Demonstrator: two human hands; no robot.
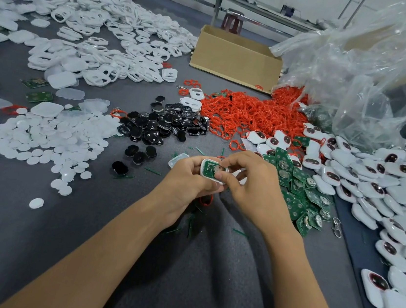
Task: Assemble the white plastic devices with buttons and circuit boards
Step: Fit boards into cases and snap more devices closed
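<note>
White plastic device (214, 171) is between your two hands, held just above the grey table (85, 229), low centre of view. Open side faces up, with a green circuit board (210, 167) lying in it.

Hard to read:
- Your fingers cover the device's right end and lower edge. Can't tell if the board is fully seated.
- A round metal part on the board is half under your right fingertips.
- A red ring (206, 200) below your hands is mostly hidden by them.
- A translucent piece (178, 159) just behind your left hand is only part visible.
- The plastic bag (373, 72) far right blurs whatever is inside it.
- The finished devices (397, 183) on the right are cut off by the frame edge.

Hands:
- Left hand (188, 177): fingers curled round the device's left side, gripping it.
- Right hand (249, 185): thumb and forefinger pinch the right end at the board, other fingers curled in.

Nearby: loose green boards (302, 191) just right of your right hand, black buttons (164, 123) and red rings (247, 115) beyond, white discs (45, 139) to the left.
</note>
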